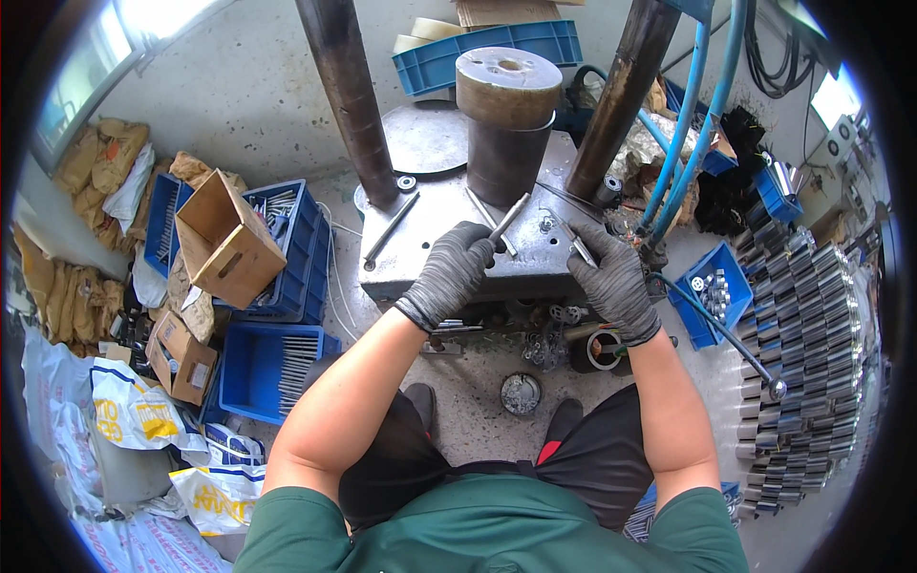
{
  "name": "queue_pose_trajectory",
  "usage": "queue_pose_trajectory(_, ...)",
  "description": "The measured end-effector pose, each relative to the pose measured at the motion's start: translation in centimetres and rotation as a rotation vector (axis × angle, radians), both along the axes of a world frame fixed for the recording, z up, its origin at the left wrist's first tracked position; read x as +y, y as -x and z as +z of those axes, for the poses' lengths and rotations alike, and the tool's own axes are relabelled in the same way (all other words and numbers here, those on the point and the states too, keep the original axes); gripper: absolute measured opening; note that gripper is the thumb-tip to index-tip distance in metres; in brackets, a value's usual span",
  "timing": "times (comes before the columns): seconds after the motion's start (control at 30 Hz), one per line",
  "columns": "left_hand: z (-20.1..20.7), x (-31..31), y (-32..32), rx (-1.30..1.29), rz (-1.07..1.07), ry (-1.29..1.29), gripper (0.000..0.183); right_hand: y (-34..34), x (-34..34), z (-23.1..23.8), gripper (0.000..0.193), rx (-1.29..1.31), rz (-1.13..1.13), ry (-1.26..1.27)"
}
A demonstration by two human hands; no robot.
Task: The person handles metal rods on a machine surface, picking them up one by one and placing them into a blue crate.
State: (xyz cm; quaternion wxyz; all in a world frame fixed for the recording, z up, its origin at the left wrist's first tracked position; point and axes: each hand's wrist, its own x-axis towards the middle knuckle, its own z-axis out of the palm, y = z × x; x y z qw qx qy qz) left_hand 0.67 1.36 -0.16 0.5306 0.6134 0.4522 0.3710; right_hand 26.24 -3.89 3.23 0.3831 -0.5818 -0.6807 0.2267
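Note:
My left hand (pixel 447 272), in a grey work glove, pinches a short metal rod (pixel 512 214) that slants up over the press bed. In the same kind of glove, my right hand (pixel 616 285) closes around a slim metal pin (pixel 581 250) near the bed's right side. Between them a thin rod (pixel 490 220) lies on the steel bed (pixel 430 244), partly crossed by the held rod. Farther left on the bed rests a longer dark rod (pixel 392 229). Behind my hands stands a thick steel cylinder (pixel 511 158) with a wider round cap (pixel 508 91).
Two steel columns (pixel 346 95) flank the bed. Blue bins of rods (pixel 272 372) and a cardboard box (pixel 229 239) stand left. On the right are a blue bin of metal parts (pixel 712 291), a ball-ended lever (pixel 726 334) and stacked metal tubes (pixel 812 353). A small can (pixel 521 392) sits between my feet.

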Motion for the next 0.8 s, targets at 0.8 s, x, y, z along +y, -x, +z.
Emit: queue_pose_trajectory(0.8,1.1,-1.1,1.0,-0.189,-0.294,-0.050,0.040,0.5,-1.3,0.6,0.050,0.052,0.424,0.355)
